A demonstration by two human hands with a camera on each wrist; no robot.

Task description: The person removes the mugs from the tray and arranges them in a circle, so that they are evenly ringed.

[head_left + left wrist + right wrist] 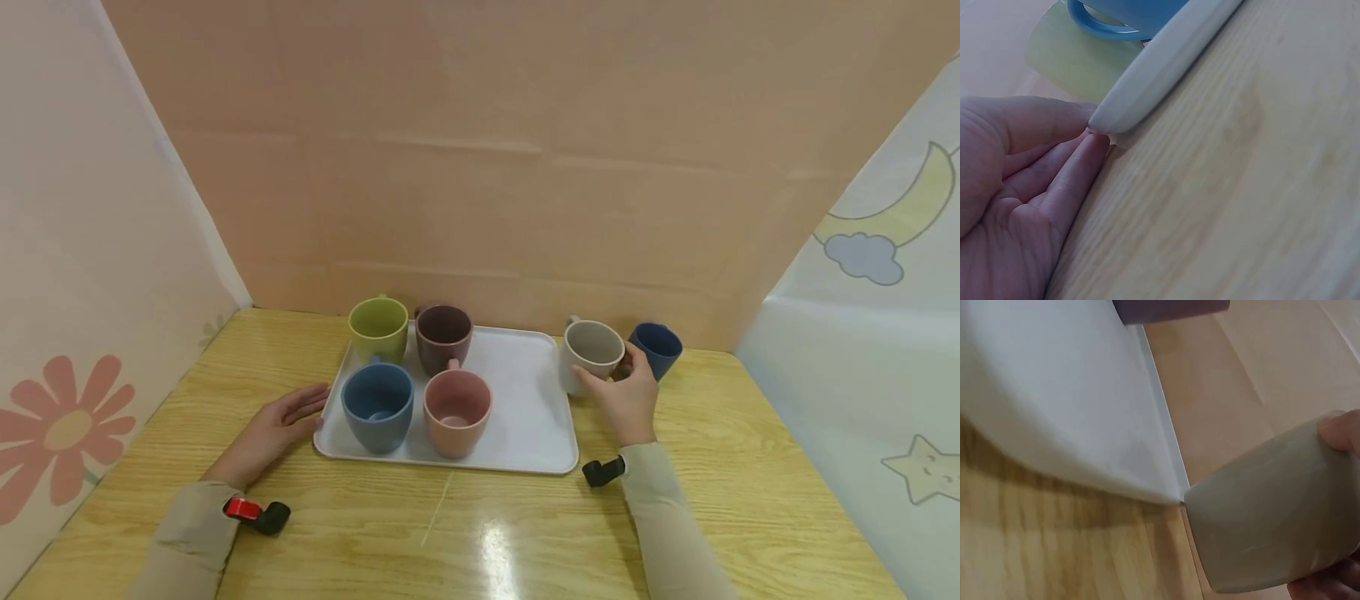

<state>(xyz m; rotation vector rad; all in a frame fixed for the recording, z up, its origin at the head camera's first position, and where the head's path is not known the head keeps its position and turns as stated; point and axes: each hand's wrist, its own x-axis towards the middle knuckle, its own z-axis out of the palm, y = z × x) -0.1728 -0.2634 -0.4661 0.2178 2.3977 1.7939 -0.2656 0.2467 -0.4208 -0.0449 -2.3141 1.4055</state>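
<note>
My right hand (628,396) grips a light grey mug (576,371) by its side, thumb and fingers spread around it near the rim. In the right wrist view this grey mug (1272,512) is beside the edge of the white tray (1066,381). My left hand (273,429) lies at the tray's left edge, fingers fairly straight. The left wrist view shows its thumb and fingertips touching the tray rim (1154,75). On the tray (521,417) stand a green mug (378,346), a dark brown mug (442,354), a blue mug (378,429) and a pink mug (456,437).
A dark blue mug (660,362) stands on the wooden table (360,533) at the back right, just behind my right hand. A peach-coloured backdrop (480,183) rises behind the table. Printed sheets (840,392) flank it on both sides.
</note>
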